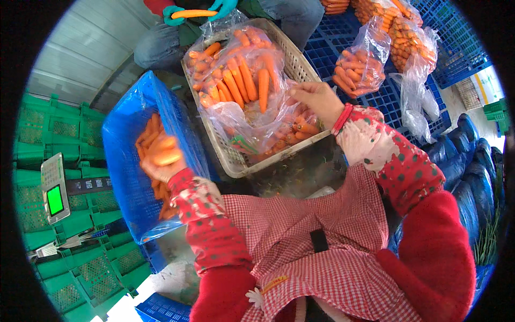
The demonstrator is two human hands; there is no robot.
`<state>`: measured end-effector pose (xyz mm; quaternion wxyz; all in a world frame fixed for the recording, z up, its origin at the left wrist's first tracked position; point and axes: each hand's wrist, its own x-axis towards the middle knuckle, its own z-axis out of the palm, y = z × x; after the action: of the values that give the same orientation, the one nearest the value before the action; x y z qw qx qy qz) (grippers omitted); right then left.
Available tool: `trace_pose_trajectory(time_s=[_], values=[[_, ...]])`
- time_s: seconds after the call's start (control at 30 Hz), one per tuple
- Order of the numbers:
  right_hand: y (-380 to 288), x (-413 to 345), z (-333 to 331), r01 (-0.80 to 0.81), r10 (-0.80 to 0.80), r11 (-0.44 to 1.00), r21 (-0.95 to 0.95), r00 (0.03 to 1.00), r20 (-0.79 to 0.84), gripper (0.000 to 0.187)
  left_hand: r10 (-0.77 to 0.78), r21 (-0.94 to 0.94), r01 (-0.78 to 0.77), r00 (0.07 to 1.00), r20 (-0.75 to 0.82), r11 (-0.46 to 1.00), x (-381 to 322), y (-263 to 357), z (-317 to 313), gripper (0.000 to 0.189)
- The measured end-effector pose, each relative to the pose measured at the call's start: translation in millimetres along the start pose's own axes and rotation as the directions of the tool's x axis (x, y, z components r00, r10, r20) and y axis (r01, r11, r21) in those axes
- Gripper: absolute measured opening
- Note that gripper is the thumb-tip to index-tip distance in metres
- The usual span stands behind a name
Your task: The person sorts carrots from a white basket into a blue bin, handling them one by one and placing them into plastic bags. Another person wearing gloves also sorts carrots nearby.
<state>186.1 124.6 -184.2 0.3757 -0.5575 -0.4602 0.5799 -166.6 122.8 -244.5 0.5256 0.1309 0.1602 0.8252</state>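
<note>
My left hand (163, 171) holds a couple of carrots (168, 156), slightly blurred, over a blue plastic crate (120, 141). More loose carrots (151, 131) lie in that crate, which has clear film along its side. My right hand (318, 100) pinches the edge of an open clear plastic bag (225, 114) at its right side. Inside the bag, several carrots (241, 82) lie side by side. The bag rests in a beige plastic crate (235, 171), with more carrots (299, 131) under the film at its near right end.
Across from me, a person's gloved hands (173, 15) hold a carrot (194, 13). Filled carrot bags (358, 72) sit on a blue pallet (328, 38) at right. A scale display (55, 197) stands left, before green crates (94, 273). Dark blue plastic bundles (470, 177) lie right.
</note>
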Motion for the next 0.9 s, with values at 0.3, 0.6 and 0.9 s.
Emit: trace_pose_trajectory(time_s=[0.3, 0.6, 0.9], values=[[55.8, 29.8, -14.7, -0.050, 0.070, 0.979, -0.198, 0.993, 0.093, 0.025, -0.338, -0.304, 0.309, 0.940, -0.047, 0.901, -35.6, -58.3, 32.6, 0.028], [130.8, 123.6, 52.9, -0.083, 0.167, 0.899, -0.430, 0.973, 0.162, 0.039, -0.637, -0.020, 0.643, 0.755, -0.158, 0.766, -39.7, -119.8, 51.6, 0.028], [148.0, 157.1, 66.8, 0.062, 0.027, 0.679, -0.731, 0.994, 0.110, 0.029, -0.584, 0.026, 0.589, 0.806, -0.099, 0.808, -32.0, -123.2, 57.7, 0.031]])
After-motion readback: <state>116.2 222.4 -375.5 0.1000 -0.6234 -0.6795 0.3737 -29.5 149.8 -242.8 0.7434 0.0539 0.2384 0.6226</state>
